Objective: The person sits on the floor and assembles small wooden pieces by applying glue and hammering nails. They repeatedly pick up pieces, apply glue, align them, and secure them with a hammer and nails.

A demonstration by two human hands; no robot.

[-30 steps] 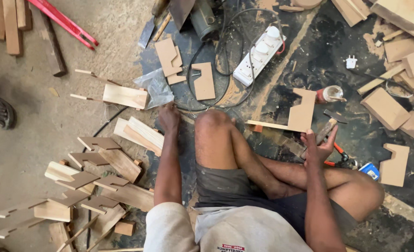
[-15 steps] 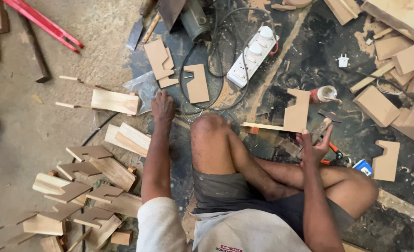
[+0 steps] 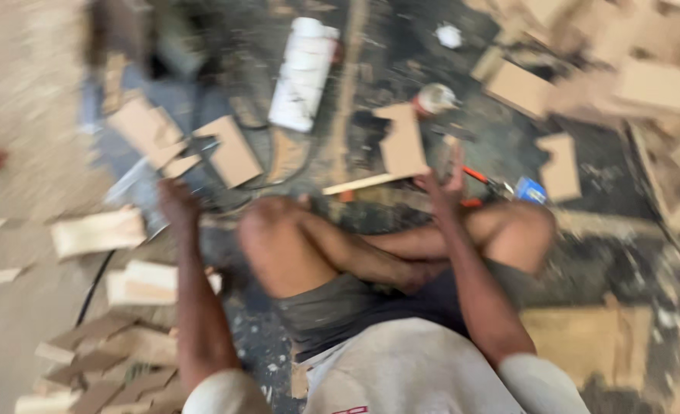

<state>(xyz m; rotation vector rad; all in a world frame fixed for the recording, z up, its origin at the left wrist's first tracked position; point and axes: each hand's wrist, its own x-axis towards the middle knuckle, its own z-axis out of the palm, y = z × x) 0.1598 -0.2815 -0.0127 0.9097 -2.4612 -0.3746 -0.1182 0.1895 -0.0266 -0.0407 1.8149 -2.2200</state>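
The frame was heavily blurred. The person sat cross-legged on the floor (image 3: 18, 307). The right hand (image 3: 443, 182) was raised with fingers spread, touching or just beside the notched wooden piece (image 3: 403, 142), which stood tilted on the floor ahead of the knees; whether it gripped the piece could not be told. The left hand (image 3: 175, 201) hung low near a light wooden block (image 3: 98, 230); its state could not be told.

The notched piece was a flat, tan, board-like cutout with a stepped outline, resting over a thin pale strip (image 3: 359, 184). Judged stiff, light and dry, with possibly rough sawn edges; best taken by the broad lower body, thumb on one face, not by the narrow tab.

Similar cutouts (image 3: 232, 152), a white power strip (image 3: 303, 73) and a scrap pile (image 3: 110, 349) lay around.
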